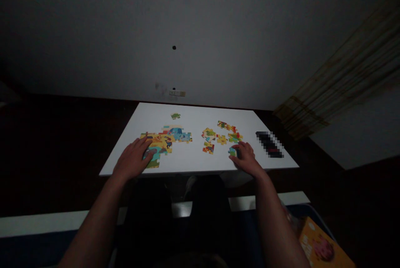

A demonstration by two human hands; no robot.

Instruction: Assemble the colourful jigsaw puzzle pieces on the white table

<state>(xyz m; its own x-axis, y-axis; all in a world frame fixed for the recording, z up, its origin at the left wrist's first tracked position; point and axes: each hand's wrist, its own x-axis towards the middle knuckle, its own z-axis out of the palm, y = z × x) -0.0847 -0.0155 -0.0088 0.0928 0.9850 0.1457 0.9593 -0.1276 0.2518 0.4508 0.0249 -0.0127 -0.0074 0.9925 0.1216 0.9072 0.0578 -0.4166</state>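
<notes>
A small white table [193, 157] carries a colourful jigsaw. My left hand [133, 157] lies flat with fingers spread on the joined patch of puzzle pieces [165, 139] at the left. My right hand [246, 157] rests at the right, fingers curled onto a blue-green puzzle piece [232, 151]. Several loose pieces [218, 137] lie scattered between and beyond the hands. One green piece [175, 116] sits alone near the far edge.
A dark blurred-out flat object [269, 144] lies on the table's right side. A grey wall [187, 43] rises behind the table. A curtain [343, 85] hangs at the right. An orange box [325, 249] sits low right by my knee.
</notes>
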